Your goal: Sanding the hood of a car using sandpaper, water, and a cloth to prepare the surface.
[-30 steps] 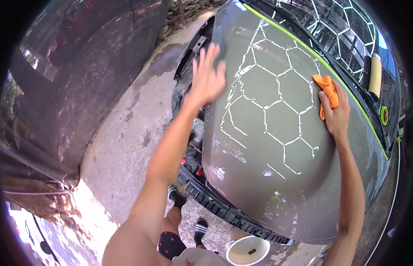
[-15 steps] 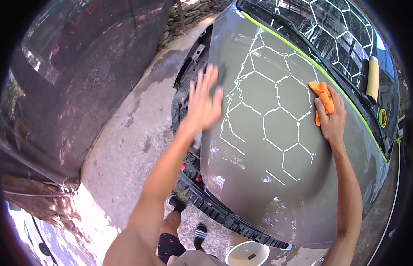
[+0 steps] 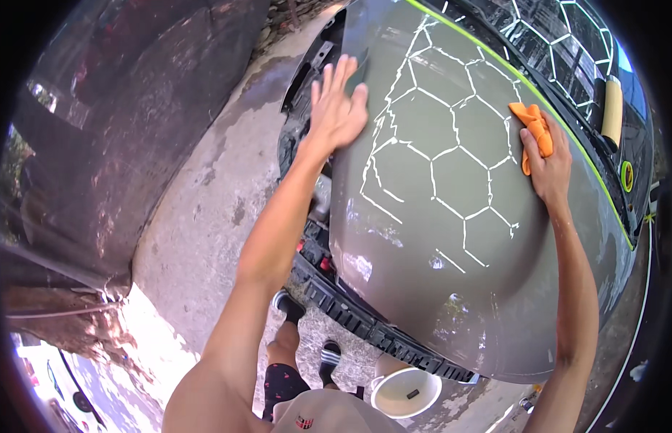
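A grey-brown car hood (image 3: 401, 281) spreads out in front of me, its paint crossed by white hexagon-shaped lines (image 3: 458, 148). My right hand (image 3: 551, 162) holds an orange cloth (image 3: 542, 137) against the hood's right part, close to a yellow-green strip of tape (image 3: 487, 54) along the windshield edge. The cloth is bunched, partly under the fingers. At the front edge of the hood, my left hand (image 3: 337, 108) is raised with its fingers stretched, holding nothing; whether it touches the edge I cannot tell.
Exposed black front-end parts (image 3: 350, 314) line the hood's near left edge. Below it stands a white bucket (image 3: 406, 395) with a small dark object inside. A wooden-handled tool (image 3: 612, 108) and a yellow-green tape roll (image 3: 627, 175) rest by the windshield. Dark netting (image 3: 133, 130) hangs at left.
The view has shifted slightly, and the hood pattern appears a little higher. My left hand is higher against the hood's front edge. My right hand still holds the orange cloth.
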Demonstrator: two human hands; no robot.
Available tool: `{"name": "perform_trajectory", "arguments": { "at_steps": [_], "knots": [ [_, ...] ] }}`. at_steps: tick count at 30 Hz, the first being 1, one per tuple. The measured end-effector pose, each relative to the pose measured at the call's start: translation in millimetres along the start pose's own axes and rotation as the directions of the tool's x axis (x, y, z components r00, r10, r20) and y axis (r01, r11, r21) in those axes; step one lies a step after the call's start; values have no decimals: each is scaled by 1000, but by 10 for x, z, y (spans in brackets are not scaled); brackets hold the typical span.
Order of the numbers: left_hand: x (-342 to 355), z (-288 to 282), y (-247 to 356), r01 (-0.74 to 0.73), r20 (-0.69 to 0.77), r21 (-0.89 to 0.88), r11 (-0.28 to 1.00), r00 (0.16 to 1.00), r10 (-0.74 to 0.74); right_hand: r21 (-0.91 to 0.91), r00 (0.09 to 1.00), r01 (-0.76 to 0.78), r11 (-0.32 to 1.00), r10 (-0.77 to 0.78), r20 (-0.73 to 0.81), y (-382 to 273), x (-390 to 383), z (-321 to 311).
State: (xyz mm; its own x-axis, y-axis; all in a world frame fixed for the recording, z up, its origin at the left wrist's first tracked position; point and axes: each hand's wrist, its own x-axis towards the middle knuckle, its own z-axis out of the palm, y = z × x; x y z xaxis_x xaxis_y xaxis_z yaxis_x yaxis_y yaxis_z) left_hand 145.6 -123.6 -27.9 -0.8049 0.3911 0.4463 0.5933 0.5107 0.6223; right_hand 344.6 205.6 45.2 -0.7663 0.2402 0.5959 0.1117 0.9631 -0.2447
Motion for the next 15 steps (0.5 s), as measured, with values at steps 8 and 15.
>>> {"name": "perform_trajectory", "arguments": {
  "at_steps": [8,15],
  "knots": [
    [-1159,-42,254,-3,20,-141,990,1000,5,-33,999,40,999,-40,-14,153,-43,43],
    [-2387,11,696,188,60,-99,977,981,-183,-33,999,5,999,-4,40,129,-17,-7]
  ]
}}
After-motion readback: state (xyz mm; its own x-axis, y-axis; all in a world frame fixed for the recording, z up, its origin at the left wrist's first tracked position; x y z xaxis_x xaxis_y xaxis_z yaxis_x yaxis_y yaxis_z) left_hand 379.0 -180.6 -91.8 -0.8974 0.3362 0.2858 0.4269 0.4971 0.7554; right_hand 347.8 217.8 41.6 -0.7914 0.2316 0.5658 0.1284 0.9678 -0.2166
